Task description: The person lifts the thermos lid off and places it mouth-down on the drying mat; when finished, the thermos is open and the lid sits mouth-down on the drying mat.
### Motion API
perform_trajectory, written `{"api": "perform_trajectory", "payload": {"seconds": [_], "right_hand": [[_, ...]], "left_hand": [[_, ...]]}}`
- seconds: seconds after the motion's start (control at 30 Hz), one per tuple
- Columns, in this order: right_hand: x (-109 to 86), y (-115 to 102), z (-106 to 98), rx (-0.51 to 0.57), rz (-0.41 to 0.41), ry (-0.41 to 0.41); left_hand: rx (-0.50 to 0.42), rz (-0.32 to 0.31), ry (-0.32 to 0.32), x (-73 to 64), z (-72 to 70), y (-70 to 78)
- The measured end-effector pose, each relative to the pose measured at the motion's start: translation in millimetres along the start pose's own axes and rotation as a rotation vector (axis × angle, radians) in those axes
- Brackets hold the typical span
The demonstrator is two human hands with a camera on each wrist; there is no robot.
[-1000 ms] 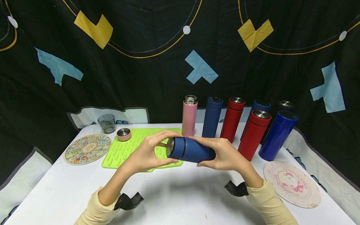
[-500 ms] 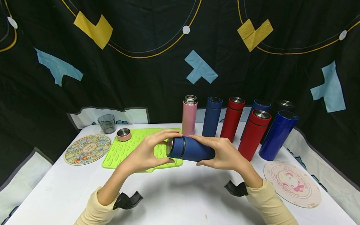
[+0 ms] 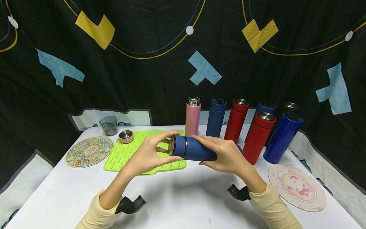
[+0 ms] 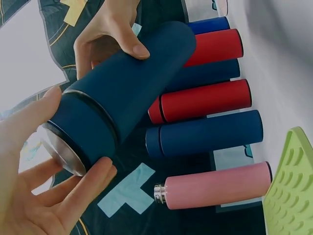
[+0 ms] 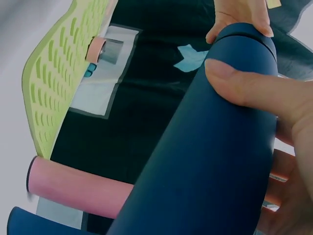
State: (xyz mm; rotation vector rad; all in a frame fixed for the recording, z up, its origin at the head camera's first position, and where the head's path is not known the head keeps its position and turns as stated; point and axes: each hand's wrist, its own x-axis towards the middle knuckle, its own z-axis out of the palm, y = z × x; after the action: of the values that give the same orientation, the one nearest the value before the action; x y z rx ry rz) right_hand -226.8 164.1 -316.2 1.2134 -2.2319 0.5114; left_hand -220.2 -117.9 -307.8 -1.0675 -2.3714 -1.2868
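Note:
Above the table, a navy blue thermos (image 3: 201, 150) lies almost level between both hands, its steel-topped lid (image 3: 179, 147) pointing left. My left hand (image 3: 147, 153) pinches the lid, thumb on one side and fingertips on the other, as the left wrist view also shows. The right hand (image 3: 224, 155) grips the thermos body, its thumb (image 5: 239, 83) pressed along the blue wall. Behind the hands stands a pink thermos (image 3: 192, 119) with its threaded steel neck bare. A pink lid (image 3: 125, 136) with a steel top rests on the green drying mat (image 3: 130, 152).
Red thermoses (image 3: 258, 136) and blue thermoses (image 3: 283, 136) stand grouped at the back right, a black one (image 3: 290, 106) among them. A glass cup (image 3: 108, 125) and a patterned round mat (image 3: 89, 152) are at left. Another round mat (image 3: 297, 187) lies at right.
The blue thermos has risen slightly. My left fingers have shifted on the lid, with more space between them. The right hand has moved slightly left and its fingers have shifted on the body.

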Motion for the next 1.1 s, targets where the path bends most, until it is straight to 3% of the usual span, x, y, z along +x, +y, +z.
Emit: {"api": "perform_trajectory", "payload": {"seconds": [0.1,0.27,0.37,0.47,0.83,1.1], "right_hand": [[-0.5,1.0,-0.6,0.005,0.004,-0.009],[-2.3,4.0,-2.6,0.147,0.074,-0.076],[-2.7,5.3,-2.6,0.191,0.105,-0.103],[-2.3,5.7,-2.4,0.191,0.102,-0.098],[-1.0,5.2,-2.7,0.102,0.065,-0.065],[-1.8,4.8,-3.7,0.067,0.091,-0.065]], "left_hand": [[0.002,0.032,-0.021,1.2,0.1,-1.5],[0.002,0.18,-0.083,3.6,-0.8,-3.4],[0.003,0.226,-0.084,3.9,-1.1,-4.3],[-0.004,0.211,-0.066,3.8,-1.0,-5.1],[-0.058,0.068,0.005,2.4,-0.1,-5.6],[-0.048,0.025,0.032,1.2,-5.1,-8.0]]}}
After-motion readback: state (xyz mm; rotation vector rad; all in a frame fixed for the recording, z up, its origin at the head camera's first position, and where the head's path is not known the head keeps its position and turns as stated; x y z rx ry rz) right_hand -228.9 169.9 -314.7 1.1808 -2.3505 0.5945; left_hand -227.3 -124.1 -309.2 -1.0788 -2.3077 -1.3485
